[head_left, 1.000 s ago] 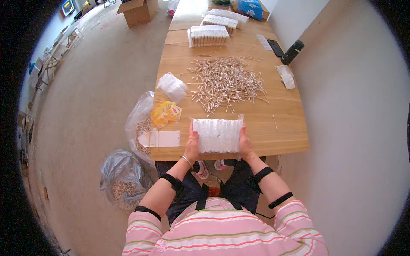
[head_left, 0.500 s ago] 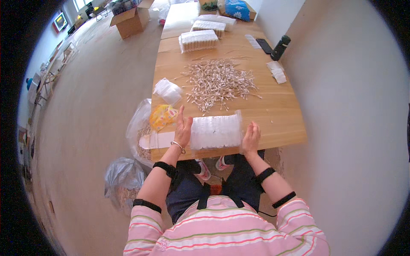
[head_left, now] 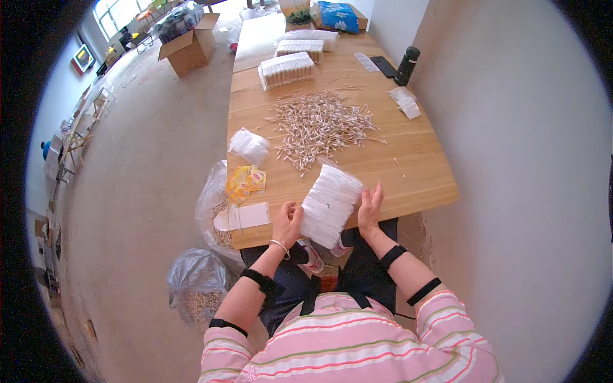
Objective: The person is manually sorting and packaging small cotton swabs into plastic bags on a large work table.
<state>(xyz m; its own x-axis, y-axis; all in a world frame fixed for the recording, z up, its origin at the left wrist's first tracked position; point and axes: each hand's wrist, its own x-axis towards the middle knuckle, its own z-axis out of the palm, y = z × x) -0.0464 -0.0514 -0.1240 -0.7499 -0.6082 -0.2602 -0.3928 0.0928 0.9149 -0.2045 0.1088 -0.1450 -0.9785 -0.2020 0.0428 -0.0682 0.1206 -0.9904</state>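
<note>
A clear pack of white cotton swab bundles [head_left: 330, 203] is tilted between my hands, over the near edge of the table, its lower corner past the edge. My left hand [head_left: 288, 223] has its fingers curled at the pack's lower left side. On the other side, my right hand [head_left: 370, 207] is upright with fingers stretched out, its thumb side close against the pack's right edge. Beyond the pack lies a loose heap of cotton swabs [head_left: 322, 127]. One single swab [head_left: 399, 168] lies apart to the right.
Filled swab packs [head_left: 287, 69] stand farther back. Clear bags [head_left: 249, 146], yellow packaging [head_left: 246, 183] and a white card [head_left: 249, 216] lie at left. A dark bottle [head_left: 407, 66] and a phone [head_left: 383, 66] sit near the wall. Swab-filled plastic bags [head_left: 199, 274] are beside the table.
The pack has turned from lying square to the table edge to a slant and come nearer me. My left hand has moved right and nearer, its fingers now curled.
</note>
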